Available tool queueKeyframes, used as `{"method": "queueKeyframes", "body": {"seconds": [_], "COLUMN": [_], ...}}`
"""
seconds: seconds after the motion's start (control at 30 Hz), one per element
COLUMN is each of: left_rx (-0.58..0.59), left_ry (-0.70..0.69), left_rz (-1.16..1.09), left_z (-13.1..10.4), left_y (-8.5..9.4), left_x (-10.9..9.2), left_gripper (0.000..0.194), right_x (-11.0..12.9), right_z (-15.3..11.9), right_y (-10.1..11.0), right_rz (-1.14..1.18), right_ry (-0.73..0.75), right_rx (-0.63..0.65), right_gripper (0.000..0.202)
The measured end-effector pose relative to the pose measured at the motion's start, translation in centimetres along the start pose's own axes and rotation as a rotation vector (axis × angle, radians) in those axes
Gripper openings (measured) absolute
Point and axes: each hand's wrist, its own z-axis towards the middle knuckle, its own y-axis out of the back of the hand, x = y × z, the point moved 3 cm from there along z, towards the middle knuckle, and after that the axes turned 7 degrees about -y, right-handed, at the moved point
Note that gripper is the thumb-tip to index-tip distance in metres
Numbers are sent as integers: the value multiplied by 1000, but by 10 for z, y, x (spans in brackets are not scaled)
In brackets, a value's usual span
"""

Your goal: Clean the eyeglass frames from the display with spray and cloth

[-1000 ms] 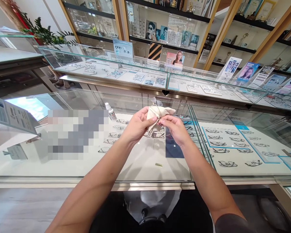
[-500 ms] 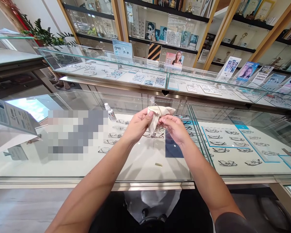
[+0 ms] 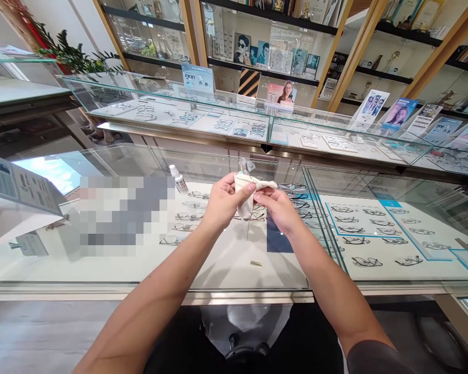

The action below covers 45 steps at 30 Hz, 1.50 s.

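Observation:
Both hands meet above the glass counter, around a cream cleaning cloth (image 3: 245,182) with a zigzag edge. My left hand (image 3: 226,200) is closed on the cloth, its thumb pressed across the front. From the other side my right hand (image 3: 276,203) pinches the cloth near the left thumb. Clear lens-like pieces of eyeglasses (image 3: 246,165) stick out above the cloth; the rest of them is hidden in the folds and fingers. A white bottle (image 3: 178,179) with a printed label stands upright on the counter, left of my hands.
The glass display counter (image 3: 140,275) holds rows of eyeglass frames (image 3: 366,262). A small gold-coloured bar (image 3: 256,264) lies below my hands. At the left stands a printed sign (image 3: 19,182), beside a pixelated patch. Another glass showcase (image 3: 171,132) runs behind.
The cloth has been folded over further, with my left thumb now farther right across it. More of the clear lens-like pieces shows above the cloth. My hands stay in nearly the same place.

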Motion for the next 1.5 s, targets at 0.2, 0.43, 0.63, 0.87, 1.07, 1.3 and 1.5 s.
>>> {"method": "queueKeyframes", "body": {"seconds": [0.2, 0.43, 0.63, 0.87, 1.07, 1.3, 1.5], "left_rx": [-22, 67, 141, 38, 97, 155, 77], "left_ry": [-42, 38, 72, 35, 65, 100, 35], "left_rz": [-10, -20, 1, 116, 52, -9, 27], "left_z": [4, 11, 7, 4, 7, 3, 0], "left_y": [5, 13, 7, 6, 9, 0, -3], "left_x": [6, 1, -5, -3, -3, -6, 2], "left_gripper": [44, 47, 53, 47, 49, 56, 48], "right_x": [0, 9, 9, 3, 7, 7, -2], "right_z": [-1, -4, -2, -3, -5, 0, -2], "right_y": [-4, 0, 4, -1, -1, 6, 1], "right_rz": [-37, -95, -81, -59, -87, -50, -52], "right_ry": [0, 48, 46, -29, 3, 27, 4], "right_rx": [30, -11, -25, 21, 31, 11, -3], "right_gripper": [29, 22, 22, 27, 25, 23, 26]}}
